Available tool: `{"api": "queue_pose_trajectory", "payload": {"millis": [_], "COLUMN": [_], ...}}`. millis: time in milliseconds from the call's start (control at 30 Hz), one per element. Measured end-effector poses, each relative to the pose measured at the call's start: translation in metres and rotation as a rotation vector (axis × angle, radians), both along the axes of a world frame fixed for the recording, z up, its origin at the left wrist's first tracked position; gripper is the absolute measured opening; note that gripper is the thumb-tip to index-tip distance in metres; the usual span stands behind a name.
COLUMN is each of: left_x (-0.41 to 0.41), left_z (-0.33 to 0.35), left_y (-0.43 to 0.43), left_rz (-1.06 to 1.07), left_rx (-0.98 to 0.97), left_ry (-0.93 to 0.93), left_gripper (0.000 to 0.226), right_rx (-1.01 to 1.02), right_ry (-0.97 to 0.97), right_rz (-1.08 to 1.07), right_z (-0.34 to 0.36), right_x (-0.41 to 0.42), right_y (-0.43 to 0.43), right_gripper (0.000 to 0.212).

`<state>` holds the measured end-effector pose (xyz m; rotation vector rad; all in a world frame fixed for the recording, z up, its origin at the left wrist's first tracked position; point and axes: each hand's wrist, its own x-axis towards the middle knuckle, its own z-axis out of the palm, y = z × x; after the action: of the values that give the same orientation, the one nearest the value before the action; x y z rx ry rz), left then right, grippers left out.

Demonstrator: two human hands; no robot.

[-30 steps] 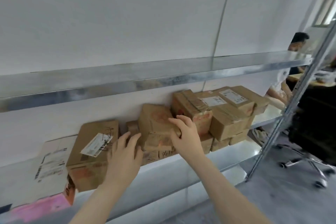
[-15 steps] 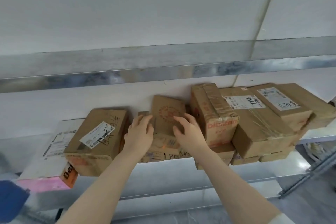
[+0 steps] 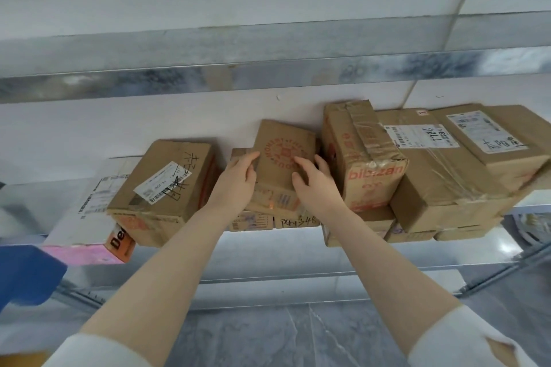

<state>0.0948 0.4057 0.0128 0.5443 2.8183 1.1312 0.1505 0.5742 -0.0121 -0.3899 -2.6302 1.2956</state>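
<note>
The stamped box point(image 3: 283, 152) is sitting mid-shelf on a stack of small boxes point(image 3: 277, 202), far against the wall; my left grip point(image 3: 238, 180) is curling over its left edge and my right grip point(image 3: 316, 188) is clamping its right side; I am judging it grasped but not yet lifted. The bibizan box point(image 3: 366, 164) is crowding it on the right; the labelled box point(image 3: 167, 179) is leaving a gap on the left; the shelf point(image 3: 268, 256) is lying open on the near side.

Metal shelf point(image 3: 268, 259): low cardboard boxes point(image 3: 411, 235) mid/right; white-pink box point(image 3: 74, 226) at left.
</note>
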Motion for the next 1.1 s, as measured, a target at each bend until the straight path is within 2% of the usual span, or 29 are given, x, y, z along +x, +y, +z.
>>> {"api": "queue_pose_trajectory", "payload": {"millis": [200, 433, 700, 900, 1100], "left_x": [0.01, 0.013, 0.012, 0.019, 0.034], "left_z": [0.001, 0.005, 0.002, 0.012, 0.044], "left_y": [0.01, 0.014, 0.007, -0.007, -0.046], "left_rz": [0.043, 0.047, 0.073, 0.105, 0.192], "left_rx": [0.028, -0.031, 0.017, 0.077, 0.125], "left_ry": [0.004, 0.03, 0.037, 0.065, 0.193], "left_gripper": [0.042, 0.042, 0.041, 0.041, 0.039], "right_rx": [-0.006, -0.007, 0.017, 0.035, 0.096], "right_ry": [0.009, 0.018, 0.053, 0.135, 0.263], "right_rz": [-0.022, -0.009, 0.01, 0.017, 0.072], "right_z": [-0.004, -0.007, -0.001, 0.014, 0.055], "right_x": [-0.003, -0.007, -0.005, 0.003, 0.002], "right_y": [-0.002, 0.002, -0.004, -0.018, -0.05], "right_gripper": [0.045, 0.044, 0.043, 0.042, 0.038]}}
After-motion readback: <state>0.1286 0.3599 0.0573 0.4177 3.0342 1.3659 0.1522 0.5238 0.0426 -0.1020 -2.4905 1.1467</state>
